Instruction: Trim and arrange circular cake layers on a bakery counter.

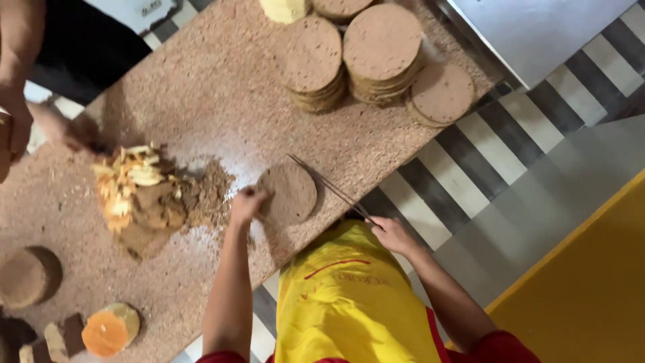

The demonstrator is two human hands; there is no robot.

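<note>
While the left hand (247,202) pins one disc (290,193), right-hand fingers (384,228) grip one knife (329,187).

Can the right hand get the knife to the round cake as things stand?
Probably yes. The right hand holds the long knife, whose blade already lies along the round cake edge; the left hand steadies the opposite side.

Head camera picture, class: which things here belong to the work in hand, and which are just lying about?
In hand:
left hand pressing the round brown disc
right hand holding the long thin knife
pile of trimmings beside the disc

Lying about:
stacks of discs
orange-topped piece
round piece at left edge
another person's hand
</note>
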